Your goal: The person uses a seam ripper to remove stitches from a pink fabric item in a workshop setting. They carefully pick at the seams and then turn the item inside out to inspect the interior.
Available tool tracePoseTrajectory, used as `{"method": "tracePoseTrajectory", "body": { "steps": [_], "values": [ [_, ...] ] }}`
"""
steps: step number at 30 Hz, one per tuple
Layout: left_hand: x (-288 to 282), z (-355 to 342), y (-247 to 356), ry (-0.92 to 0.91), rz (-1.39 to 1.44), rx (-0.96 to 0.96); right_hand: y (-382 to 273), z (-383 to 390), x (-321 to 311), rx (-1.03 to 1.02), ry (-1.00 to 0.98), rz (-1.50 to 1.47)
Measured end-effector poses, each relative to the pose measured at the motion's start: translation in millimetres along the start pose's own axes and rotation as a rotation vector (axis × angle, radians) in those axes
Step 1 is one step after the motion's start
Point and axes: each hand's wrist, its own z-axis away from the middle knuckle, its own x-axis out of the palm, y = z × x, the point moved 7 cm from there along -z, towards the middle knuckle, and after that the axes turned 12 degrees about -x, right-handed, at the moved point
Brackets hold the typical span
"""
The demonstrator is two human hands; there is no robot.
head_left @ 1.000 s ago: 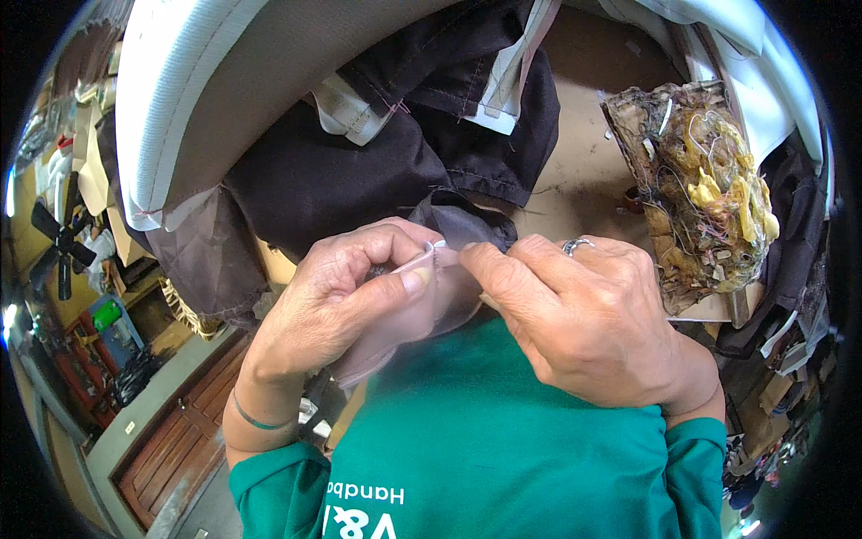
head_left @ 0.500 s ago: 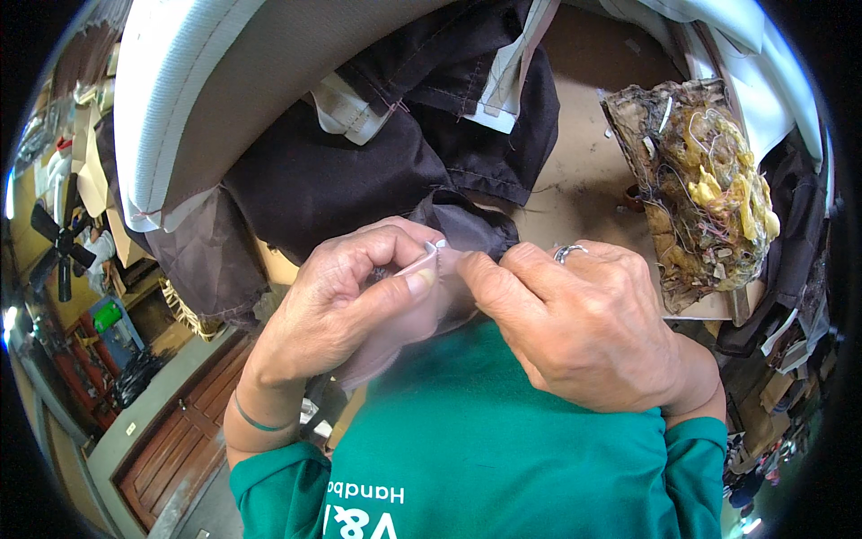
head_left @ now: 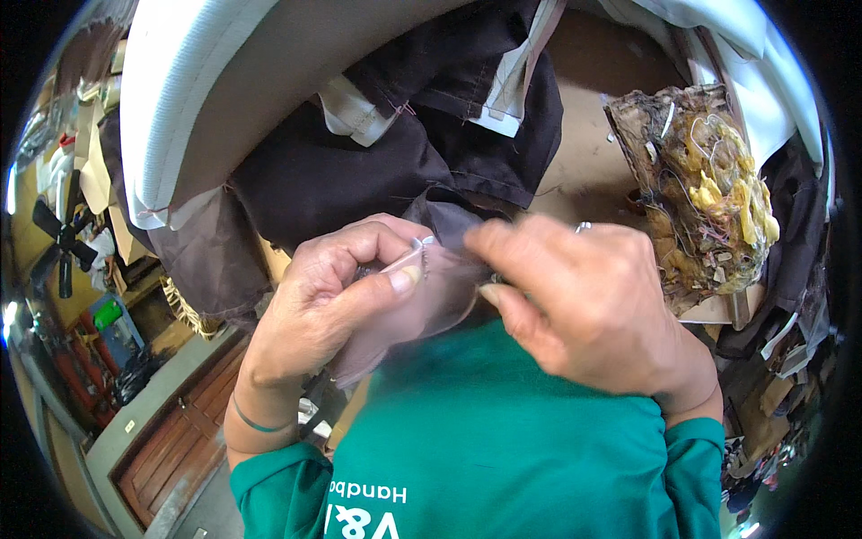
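My left hand (head_left: 346,287) pinches a thin, sheer pinkish fabric (head_left: 409,314) between thumb and forefinger. At the pinch its edge is gathered, with a small white piece on top. The sheer fabric hangs down in front of my green shirt. To its right is my right hand (head_left: 584,301), smeared by motion, its thumb and forefinger near the fabric's edge. Whether it holds anything small, such as a needle, I cannot make out. Dark brown cloth (head_left: 337,175) with stitched white strips (head_left: 507,85) lies just beyond both hands.
A large curved white padded panel (head_left: 180,99) arches over the far left. At the right sits a ragged board (head_left: 651,144) covered with yellowish glue and thread scraps (head_left: 714,189). Further left are a black fan (head_left: 65,235) and a brown wooden door (head_left: 175,431).
My right hand has shifted slightly up, its thumb and forefinger moving apart and blurring. My left hand, still pinching the sheer fabric, has moved a little to the left.
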Motion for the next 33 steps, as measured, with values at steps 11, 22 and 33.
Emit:
{"method": "tracePoseTrajectory", "body": {
  "steps": [11,22,33],
  "values": [
    [6.1,9.7,31.7,0.292,-0.79,0.31,21.0,-17.4,35.6,0.089,0.296,-0.636],
    [-10.8,-6.7,8.1,0.194,-0.449,0.042,41.9,-14.0,57.3,0.306,0.121,-0.958],
    [-10.5,-5.2,1.0,0.087,-0.222,-0.106,40.2,-13.4,65.2,0.368,0.142,-1.357]
  ]
}}
